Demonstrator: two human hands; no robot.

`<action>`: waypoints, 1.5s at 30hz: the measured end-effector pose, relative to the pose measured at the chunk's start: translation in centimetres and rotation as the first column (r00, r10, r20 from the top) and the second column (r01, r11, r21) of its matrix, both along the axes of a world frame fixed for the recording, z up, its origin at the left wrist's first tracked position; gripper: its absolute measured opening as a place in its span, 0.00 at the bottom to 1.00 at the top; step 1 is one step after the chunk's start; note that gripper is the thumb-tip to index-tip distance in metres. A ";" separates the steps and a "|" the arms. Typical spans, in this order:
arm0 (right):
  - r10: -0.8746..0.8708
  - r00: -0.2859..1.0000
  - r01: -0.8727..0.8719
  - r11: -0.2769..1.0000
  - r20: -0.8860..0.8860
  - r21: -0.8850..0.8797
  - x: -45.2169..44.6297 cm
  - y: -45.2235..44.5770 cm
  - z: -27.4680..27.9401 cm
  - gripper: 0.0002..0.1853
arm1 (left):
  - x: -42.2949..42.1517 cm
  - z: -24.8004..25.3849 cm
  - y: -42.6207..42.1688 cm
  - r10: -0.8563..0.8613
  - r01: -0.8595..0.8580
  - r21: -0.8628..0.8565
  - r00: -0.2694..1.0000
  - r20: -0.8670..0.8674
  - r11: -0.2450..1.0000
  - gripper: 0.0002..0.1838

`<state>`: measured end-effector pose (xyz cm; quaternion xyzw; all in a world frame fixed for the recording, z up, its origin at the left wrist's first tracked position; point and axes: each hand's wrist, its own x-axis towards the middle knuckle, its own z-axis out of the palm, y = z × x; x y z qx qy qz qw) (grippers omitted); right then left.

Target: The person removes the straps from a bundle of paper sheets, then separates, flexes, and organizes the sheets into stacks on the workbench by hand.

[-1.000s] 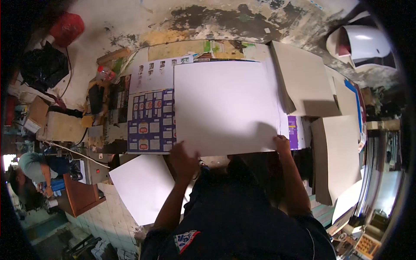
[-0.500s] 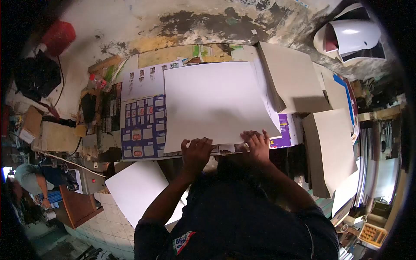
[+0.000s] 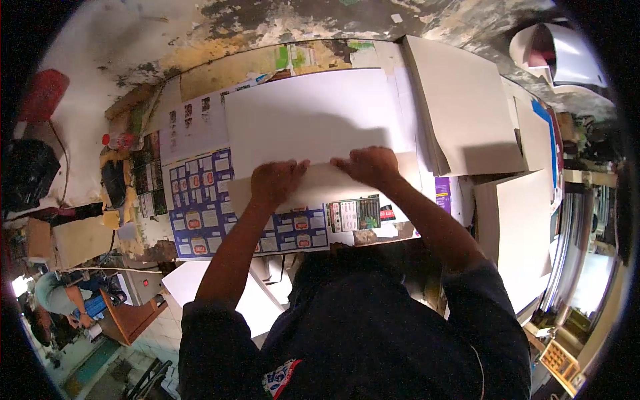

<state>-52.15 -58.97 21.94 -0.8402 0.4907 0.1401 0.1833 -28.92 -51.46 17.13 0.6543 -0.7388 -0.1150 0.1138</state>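
Cluttered workshop counter point(image 3: 157, 233), spread with paper and board. Nearest, a dark shirt point(image 3: 393, 327) with a small lettered patch point(image 3: 281, 379). Out of its short sleeves, two bare forearms, stretched over the near edge of the counter. Below that edge, behind the left forearm, a white board point(image 3: 183, 283), partly hidden. On the counter, just past the edge, a blue-purple printed sheet point(image 3: 179, 213) with rows of pale boxes, and beside it a smaller print point(image 3: 353, 215) with a green picture.

Lying over both, in the middle of the counter, a large white sheet point(image 3: 300, 120) with a greyish band along its near side; cannot tell curl from fold there. At that band, left hand point(image 3: 275, 180) and right hand point(image 3: 373, 167), apart, with fingers curled in, thumb toward thumb. Grip of each against the sheet; cannot tell pinching from pressing.

Right of the sheet, one nearer stack of off-white board point(image 3: 520, 220), then a farther stack point(image 3: 460, 100) with a drooping near corner. Left, past the blue-purple print, a white page with small dark pictures point(image 3: 193, 137) and a red-capped bottle point(image 3: 120, 141). Well off to the left, a black plastic bag point(image 3: 30, 173) and another person point(image 3: 53, 293) in a grey top. Behind everything, a blotched, peeling wall point(image 3: 253, 20).
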 end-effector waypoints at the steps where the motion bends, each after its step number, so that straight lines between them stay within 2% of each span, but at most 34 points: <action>1: 0.006 1.000 -0.005 1.000 0.020 -0.008 -0.3 0.7 -0.6 0.39 | -0.4 0.0 1.1 0.042 -0.041 0.070 0.999 -0.008 0.997 0.29; 2: 0.014 0.999 -0.013 1.000 0.040 -0.014 -0.7 1.6 -1.2 0.39 | -0.7 0.0 2.0 0.047 -0.046 0.089 0.999 -0.011 0.995 0.29; 3: 0.042 0.997 -0.035 0.994 0.068 -0.101 -1.1 2.6 -1.8 0.38 | -0.8 0.1 2.8 0.024 -0.023 0.107 1.000 0.000 0.994 0.29; 4: 0.040 0.998 -0.038 0.998 0.057 -0.043 -1.3 3.0 -1.7 0.37 | -0.9 0.1 3.4 0.001 -0.002 0.115 1.000 0.010 0.993 0.28; 5: 0.075 0.995 -0.067 0.992 0.072 -0.111 -1.7 4.1 -2.1 0.36 | -1.1 -0.3 4.3 0.008 -0.009 0.129 1.000 0.007 0.992 0.28; 6: 0.109 0.990 -0.092 0.978 0.086 -0.185 -2.1 4.9 -2.7 0.35 | -1.2 -0.8 5.1 -0.012 0.010 0.065 0.999 0.030 0.998 0.27; 7: 0.110 0.990 -0.095 0.980 0.083 -0.174 -2.5 5.7 -3.1 0.35 | -1.5 -0.9 5.8 -0.034 0.034 0.004 0.998 0.054 0.999 0.27; 8: 0.112 0.980 -0.082 0.980 0.163 -0.182 -2.9 6.3 -3.5 0.36 | -1.7 -0.9 6.5 -0.035 0.034 0.014 0.998 0.050 0.999 0.27; 9: 0.112 0.964 -0.067 0.980 0.242 -0.188 -3.3 7.0 -3.7 0.36 | -1.9 -0.3 7.2 -0.035 0.035 0.124 0.999 0.000 0.992 0.28; 10: 0.109 0.964 -0.066 0.982 0.241 -0.177 -3.6 7.8 -3.7 0.36 | -2.2 0.0 7.8 -0.030 0.041 0.231 0.998 -0.048 0.972 0.29; 12: 0.104 0.963 -0.055 0.979 0.248 -0.195 -3.7 8.8 -3.7 0.36 | -2.6 -0.2 8.5 -0.024 0.027 0.240 1.000 -0.014 0.970 0.29; 13: 0.028 0.943 0.023 0.989 0.331 -0.148 -3.7 8.7 -3.8 0.37 | -2.5 -0.3 8.3 -0.014 0.022 0.205 0.999 -0.043 0.978 0.30; 15: 0.025 0.956 0.001 0.996 0.292 -0.088 -3.4 8.0 -3.7 0.38 | -2.3 -0.5 8.1 -0.003 0.016 0.177 0.997 -0.073 0.984 0.30; 17: 0.029 0.968 -0.020 0.999 0.249 -0.039 -3.0 6.3 -3.3 0.39 | -1.9 -1.3 6.9 -0.035 0.045 0.143 0.997 -0.073 0.989 0.25; 19: 0.000 0.998 -0.011 0.985 0.060 0.171 -2.1 4.7 -2.9 0.37 | -1.7 -1.0 5.4 -0.018 0.032 0.191 0.997 -0.075 0.981 0.26; 21: -0.003 0.999 -0.007 0.983 0.053 0.182 -1.7 3.8 -3.0 0.37 | -1.7 -0.9 4.4 -0.010 0.026 0.215 0.997 -0.075 0.976 0.27; 22: -0.004 0.999 -0.006 0.979 0.048 0.203 -1.7 3.5 -3.0 0.37 | -1.6 -1.3 4.2 -0.009 0.020 0.283 0.999 -0.043 0.959 0.28; 23: -0.006 0.993 -0.012 0.989 0.121 0.146 -2.1 3.6 -3.8 0.36 | -1.5 -1.5 4.0 -0.013 0.016 0.346 1.000 -0.011 0.938 0.30; 26: 0.021 0.993 -0.030 0.996 0.117 0.079 -1.9 2.5 -1.0 0.36 | -0.3 -0.5 3.4 -0.065 0.073 0.175 0.997 -0.050 0.982 0.31; 27: 0.073 0.976 -0.062 0.996 0.203 -0.059 -1.9 2.3 1.1 0.36 | -0.3 1.1 2.8 -0.077 0.082 0.133 0.996 -0.045 0.988 0.31; 29: 0.097 0.977 -0.065 0.984 0.192 -0.167 -1.6 1.5 6.4 0.35 | 0.2 7.0 2.1 -0.063 0.057 0.109 0.996 0.059 0.992 0.32; 30: 0.119 0.977 -0.076 0.969 0.176 -0.236 -1.5 1.2 9.3 0.35 | 0.4 10.7 1.7 -0.044 0.044 0.090 0.999 0.004 0.995 0.33; 31: 0.160 0.942 -0.061 0.946 0.294 -0.319 -1.6 0.9 12.5 0.36 | 0.4 15.0 1.6 -0.013 0.017 0.086 0.999 -0.041 0.996 0.33; 33: 0.238 0.926 -0.106 0.908 0.292 -0.404 -1.7 0.5 19.7 0.37 | 0.4 23.9 1.5 0.060 -0.051 0.082 0.990 -0.124 0.995 0.32; 34: 0.248 0.925 -0.119 0.909 0.288 -0.400 -1.6 0.3 23.2 0.37 | -0.1 27.7 1.5 0.101 -0.098 0.035 0.992 -0.080 0.995 0.29; 36: 0.216 0.932 -0.110 0.933 0.292 -0.342 -0.8 -0.7 27.9 0.38 | 0.5 30.9 0.9 0.160 -0.174 -0.068 0.973 -0.168 0.982 0.28; 38: 0.108 0.949 -0.058 0.983 0.296 -0.173 0.6 -3.7 28.2 0.40 | 1.3 32.8 -1.9 0.206 -0.205 0.025 0.976 -0.074 0.979 0.31; 39: 0.043 0.957 -0.020 0.996 0.287 -0.084 1.5 -5.3 27.6 0.44 | 2.1 31.9 -3.7 0.191 -0.190 0.008 0.979 -0.076 0.982 0.31; 41: 0.091 0.919 -0.089 0.996 0.383 -0.022 2.6 -9.0 22.8 0.47 | 4.4 26.1 -8.0 0.304 -0.202 0.390 0.927 -0.219 0.898 0.37; 42: 0.068 0.959 -0.096 0.991 0.275 0.088 3.9 -11.1 19.6 0.50 | 6.1 21.0 -10.1 0.333 -0.266 0.394 0.936 -0.113 0.880 0.42; 43: 0.076 0.972 -0.104 0.988 0.222 0.118 4.5 -12.4 16.7 0.51 | 4.9 20.6 -10.6 0.342 -0.272 0.438 0.936 -0.087 0.857 0.43; 44: 0.107 0.956 -0.154 0.975 0.274 0.159 4.6 -13.3 15.1 0.51 | 5.5 19.5 -11.6 0.332 -0.267 0.425 0.939 -0.086 0.865 0.43; 45: 0.118 0.968 -0.148 0.981 0.224 0.124 5.1 -14.0 15.3 0.50 | 5.4 19.9 -12.8 0.213 -0.182 0.420 0.977 -0.027 0.889 0.42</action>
